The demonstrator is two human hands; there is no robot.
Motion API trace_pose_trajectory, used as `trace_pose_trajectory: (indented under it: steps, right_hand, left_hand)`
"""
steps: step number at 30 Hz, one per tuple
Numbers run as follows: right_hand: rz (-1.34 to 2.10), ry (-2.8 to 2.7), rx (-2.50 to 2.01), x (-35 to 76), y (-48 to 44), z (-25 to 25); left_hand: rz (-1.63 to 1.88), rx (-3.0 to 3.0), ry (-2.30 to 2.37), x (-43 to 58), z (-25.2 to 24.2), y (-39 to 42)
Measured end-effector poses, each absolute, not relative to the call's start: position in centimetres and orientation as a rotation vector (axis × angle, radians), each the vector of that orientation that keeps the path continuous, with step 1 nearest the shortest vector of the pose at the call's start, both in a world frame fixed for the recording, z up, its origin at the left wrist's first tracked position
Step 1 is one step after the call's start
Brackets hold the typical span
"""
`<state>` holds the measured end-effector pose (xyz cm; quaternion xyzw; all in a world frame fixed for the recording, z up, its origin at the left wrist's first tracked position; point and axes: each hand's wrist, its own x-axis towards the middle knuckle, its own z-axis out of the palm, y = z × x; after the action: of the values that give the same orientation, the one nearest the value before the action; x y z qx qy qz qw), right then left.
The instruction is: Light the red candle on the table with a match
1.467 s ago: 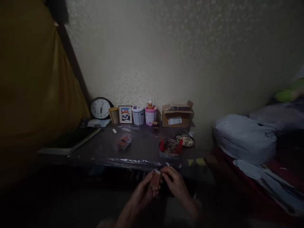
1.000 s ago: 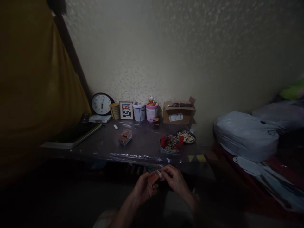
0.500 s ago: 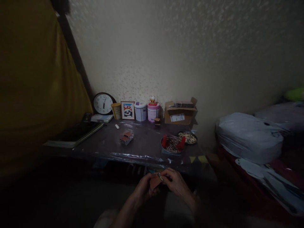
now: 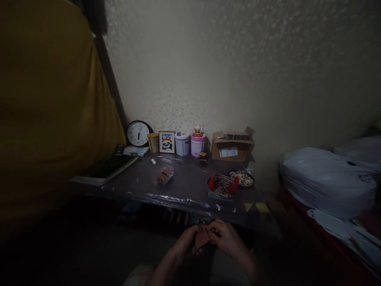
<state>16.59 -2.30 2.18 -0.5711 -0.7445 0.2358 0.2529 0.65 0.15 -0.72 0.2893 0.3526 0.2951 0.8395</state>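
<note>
As left hand (image 4: 185, 243) and right hand (image 4: 228, 238) pinch brown packet (image 4: 203, 238) near counter front edge (image 4: 178, 200), packet seems light, thin; best held by edges.

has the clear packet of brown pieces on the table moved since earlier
No. The clear packet sits in the same place relative to the wall clock; only the head camera's view has shifted.
</note>
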Motion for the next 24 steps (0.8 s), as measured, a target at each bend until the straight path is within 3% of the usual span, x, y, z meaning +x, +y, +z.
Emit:
trace_pose_trajectory:
  steps: [24]
  right_hand:
    - [0.549,-2.139,-1.569,16.19,-2.85,2.87]
  left_hand:
    - [0.623,0.685,0.768,0.45,-1.43,0.29]
